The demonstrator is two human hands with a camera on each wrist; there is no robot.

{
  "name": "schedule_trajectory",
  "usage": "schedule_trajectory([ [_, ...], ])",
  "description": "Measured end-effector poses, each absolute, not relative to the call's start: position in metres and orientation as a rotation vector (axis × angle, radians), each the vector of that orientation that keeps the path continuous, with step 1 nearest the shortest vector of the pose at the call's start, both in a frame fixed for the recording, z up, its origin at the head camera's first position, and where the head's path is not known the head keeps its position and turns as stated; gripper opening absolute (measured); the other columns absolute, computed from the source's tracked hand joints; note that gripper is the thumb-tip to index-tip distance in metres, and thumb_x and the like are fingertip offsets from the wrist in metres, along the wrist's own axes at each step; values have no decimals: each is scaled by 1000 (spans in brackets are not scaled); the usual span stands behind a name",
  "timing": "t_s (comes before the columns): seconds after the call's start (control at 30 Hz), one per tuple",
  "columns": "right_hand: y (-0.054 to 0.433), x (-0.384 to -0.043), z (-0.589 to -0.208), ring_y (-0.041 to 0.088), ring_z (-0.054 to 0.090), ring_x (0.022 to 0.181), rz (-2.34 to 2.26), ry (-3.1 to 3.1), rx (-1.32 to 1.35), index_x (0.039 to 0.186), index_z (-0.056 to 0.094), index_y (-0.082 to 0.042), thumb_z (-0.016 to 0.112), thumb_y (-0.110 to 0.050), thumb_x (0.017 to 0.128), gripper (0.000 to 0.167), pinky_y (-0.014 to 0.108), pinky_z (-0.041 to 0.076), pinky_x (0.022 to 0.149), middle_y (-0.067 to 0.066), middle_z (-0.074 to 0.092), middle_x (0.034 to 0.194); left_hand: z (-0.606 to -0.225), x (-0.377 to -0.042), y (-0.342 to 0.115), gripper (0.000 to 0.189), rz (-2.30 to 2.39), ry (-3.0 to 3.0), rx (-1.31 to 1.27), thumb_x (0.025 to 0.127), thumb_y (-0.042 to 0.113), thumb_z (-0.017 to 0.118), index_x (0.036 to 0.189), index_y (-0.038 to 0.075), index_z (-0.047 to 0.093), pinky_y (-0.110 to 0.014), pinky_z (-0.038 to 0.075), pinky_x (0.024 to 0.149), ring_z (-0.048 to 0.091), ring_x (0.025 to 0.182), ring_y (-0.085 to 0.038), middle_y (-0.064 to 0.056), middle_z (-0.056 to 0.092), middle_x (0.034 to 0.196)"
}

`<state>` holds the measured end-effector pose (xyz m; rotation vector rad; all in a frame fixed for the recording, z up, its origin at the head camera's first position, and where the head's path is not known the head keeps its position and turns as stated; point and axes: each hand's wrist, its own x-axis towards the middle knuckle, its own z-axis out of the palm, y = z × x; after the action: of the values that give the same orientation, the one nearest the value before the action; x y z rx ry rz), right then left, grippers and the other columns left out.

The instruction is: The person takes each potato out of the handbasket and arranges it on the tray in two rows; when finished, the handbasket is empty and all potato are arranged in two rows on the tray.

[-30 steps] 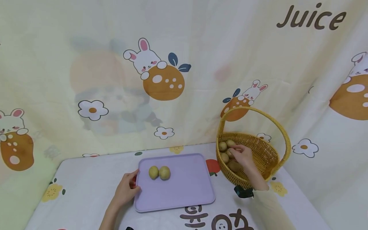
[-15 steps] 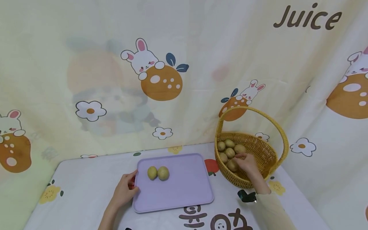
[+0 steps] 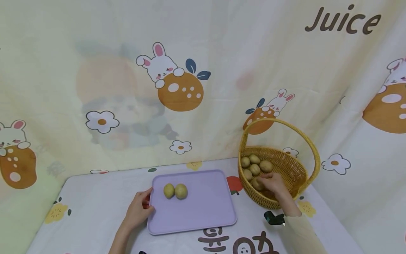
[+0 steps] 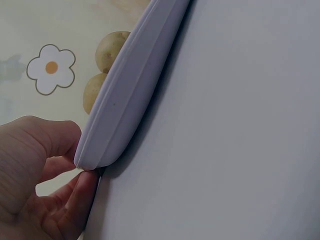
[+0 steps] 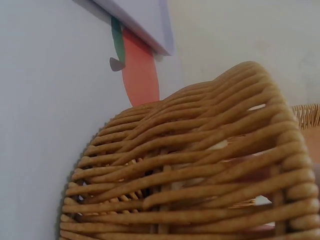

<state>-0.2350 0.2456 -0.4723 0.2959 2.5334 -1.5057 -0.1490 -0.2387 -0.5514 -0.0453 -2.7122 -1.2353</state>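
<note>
In the head view, my left hand (image 3: 139, 209) holds the left edge of a lilac tray (image 3: 206, 208). The left wrist view shows my thumb and fingers meeting at the tray's rim (image 4: 117, 100). Two potatoes, a smaller one (image 3: 169, 191) and a rounder one (image 3: 181, 191), lie side by side on the tray's upper left. My right hand (image 3: 275, 184) reaches inside a wicker basket (image 3: 296, 176), its fingertips curled against the front potato (image 3: 257, 183). Several other potatoes (image 3: 254, 169) rest in the basket's left part. Wicker hides most of my right hand in the right wrist view.
The basket's tall arched handle (image 3: 295, 126) rises over my right forearm. A patterned cloth (image 3: 101, 204) covers the table, and a printed curtain (image 3: 222, 88) hangs right behind it. A narrow strip of cloth separates tray and basket.
My right hand has moved from the potatoes at the back toward the front of the basket, uncovering a potato at the back right. My left hand stays on the tray.
</note>
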Motion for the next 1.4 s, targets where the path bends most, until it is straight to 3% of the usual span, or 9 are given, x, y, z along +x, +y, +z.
schedule_trajectory([
  [0.17, 246, -235, -473, 18, 59, 82, -1540, 2554, 296, 116, 60, 18, 65, -15, 90, 43, 31, 54, 67, 21, 60, 107, -551, -149, -239, 65, -1237, -2715, -45, 73, -2, 68, 137, -2, 55, -27, 50, 75, 57, 83, -15, -14, 55, 107],
  [0.3, 245, -238, -469, 22, 55, 93, -1540, 2592, 292, 116, 61, 17, 65, -17, 91, 43, 26, 49, 67, 27, 56, 118, -551, -149, -238, 65, -1237, -2707, -50, 73, -2, 68, 137, -3, 55, -27, 50, 74, 58, 82, -15, -14, 55, 106],
  [0.4, 243, -240, -463, 18, 56, 90, -1606, 2538, 316, 120, 58, 17, 64, -18, 92, 45, 26, 51, 70, 24, 52, 121, -550, -149, -238, 65, -1232, -2707, -48, 73, -2, 68, 136, -3, 55, -27, 49, 74, 57, 82, -15, -14, 55, 107],
  [0.57, 235, -243, -454, 11, 60, 77, -1713, 2454, 338, 123, 56, 14, 63, -19, 93, 46, 32, 56, 71, 15, 54, 111, -549, -149, -238, 65, -1231, -2710, -43, 73, -2, 68, 137, -3, 55, -28, 49, 74, 58, 83, -15, -14, 55, 107],
  [0.8, 224, -246, -448, 11, 64, 77, -1804, 2456, 241, 122, 58, 13, 63, -16, 94, 41, 34, 57, 75, 15, 54, 113, -550, -150, -239, 65, -1235, -2711, -46, 73, -2, 68, 137, -3, 55, -27, 49, 75, 57, 83, -15, -14, 55, 107],
  [1.0, 211, -248, -443, 9, 64, 76, -1847, 2465, 190, 125, 57, 14, 62, -15, 95, 42, 31, 57, 74, 9, 61, 100, -550, -150, -239, 65, -1249, -2704, -49, 73, -2, 68, 137, -3, 55, -27, 49, 74, 58, 82, -15, -14, 55, 106],
  [1.23, 181, -248, -437, 18, 68, 79, -1852, 2494, 135, 126, 59, 10, 65, -14, 93, 41, 31, 56, 73, 19, 64, 107, -551, -149, -239, 66, -1244, -2711, -26, 73, -2, 69, 137, -2, 55, -27, 50, 74, 57, 83, -15, -13, 55, 107],
  [1.4, 161, -249, -442, 14, 66, 78, -1882, 2480, 67, 124, 61, 9, 65, -11, 91, 38, 29, 56, 72, 20, 65, 108, -552, -150, -238, 66, -1229, -2720, -24, 74, -2, 69, 138, -1, 55, -27, 49, 74, 56, 82, -14, -12, 55, 106],
])
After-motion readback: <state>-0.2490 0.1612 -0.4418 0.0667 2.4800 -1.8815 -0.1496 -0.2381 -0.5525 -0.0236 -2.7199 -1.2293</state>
